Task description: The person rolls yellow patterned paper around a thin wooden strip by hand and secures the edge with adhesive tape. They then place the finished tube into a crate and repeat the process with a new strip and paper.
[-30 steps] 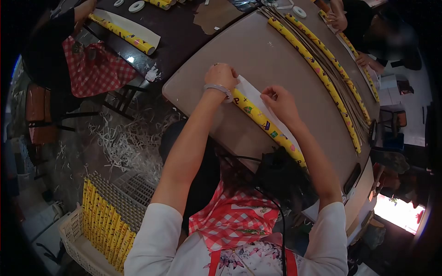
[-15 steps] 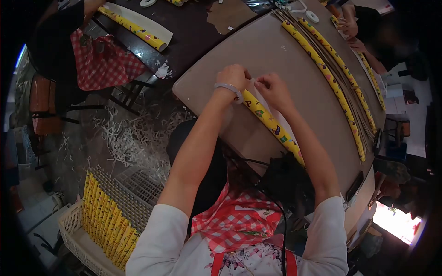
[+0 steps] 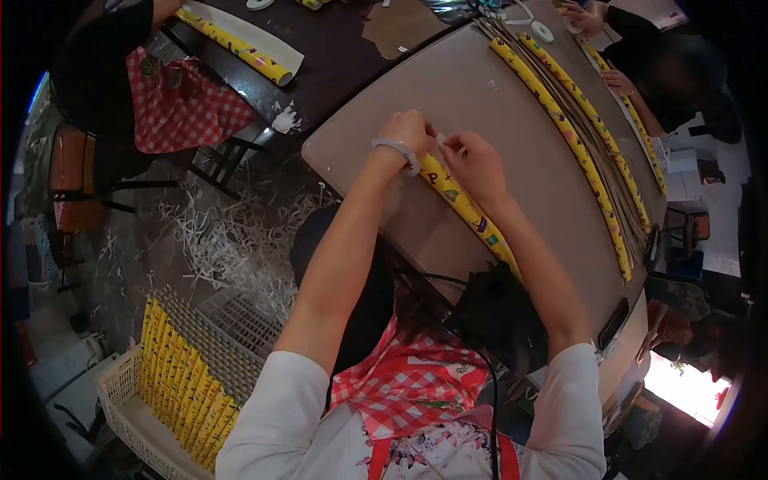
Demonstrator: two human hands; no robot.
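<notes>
Yellow patterned roll (image 3: 464,208) slanted across desk (image 3: 528,132), far end at left hand (image 3: 406,134) (finger hold hidden, couldn't tell). Right hand (image 3: 476,162) pinched white bit (image 3: 439,139), paper or tape unclear. Steady roll, even tension likely worked best.

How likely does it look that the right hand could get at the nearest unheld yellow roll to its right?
Probably yes: only bare tabletop shows between the right hand and that yellow roll, though the hand seems busy at another roll.
</notes>
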